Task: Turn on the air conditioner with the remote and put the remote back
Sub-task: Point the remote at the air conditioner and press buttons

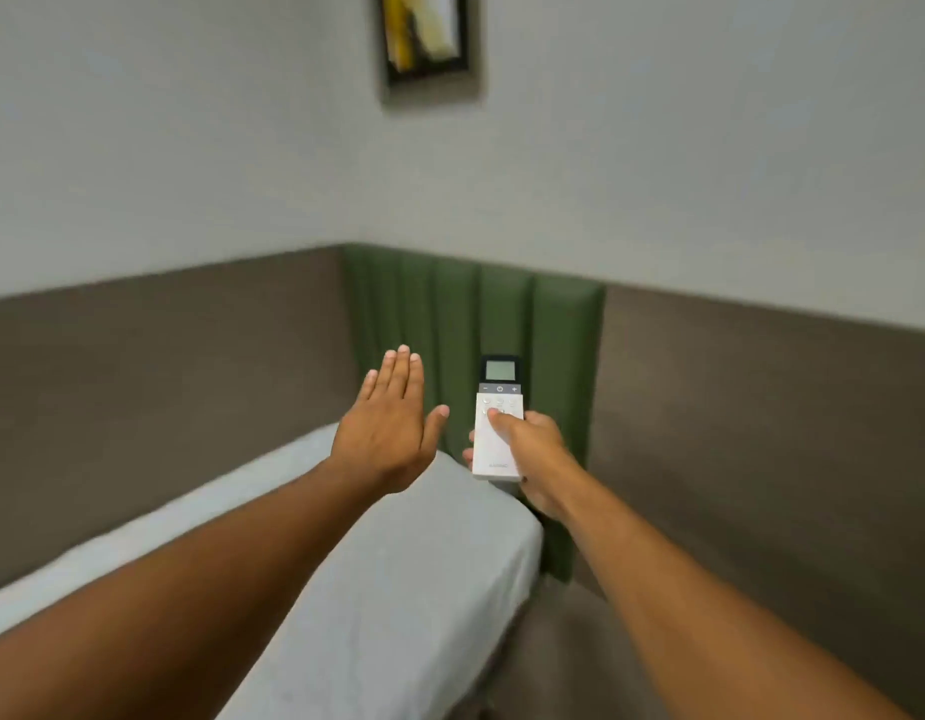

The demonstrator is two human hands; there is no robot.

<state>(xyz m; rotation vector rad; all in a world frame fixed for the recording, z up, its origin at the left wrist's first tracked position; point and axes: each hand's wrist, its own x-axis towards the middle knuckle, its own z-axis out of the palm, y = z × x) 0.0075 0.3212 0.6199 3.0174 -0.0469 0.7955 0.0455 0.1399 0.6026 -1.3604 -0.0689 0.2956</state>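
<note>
The right hand (535, 454) is gripping the remote (496, 423) out at twelve o'clock, thumb lying on its buttons; the left hand (390, 423) is hanging flat and empty at eleven. Judged step: switching on. Next: pressing power, then finding the remote's resting place, which is not showing.

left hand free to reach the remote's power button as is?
Probably yes. The left hand is open and empty beside the remote; the right hand has its thumb below the power button, leaving it uncovered.

Soft, even indoor light; slight blur throughout; wide-angle bending at edges.
</note>
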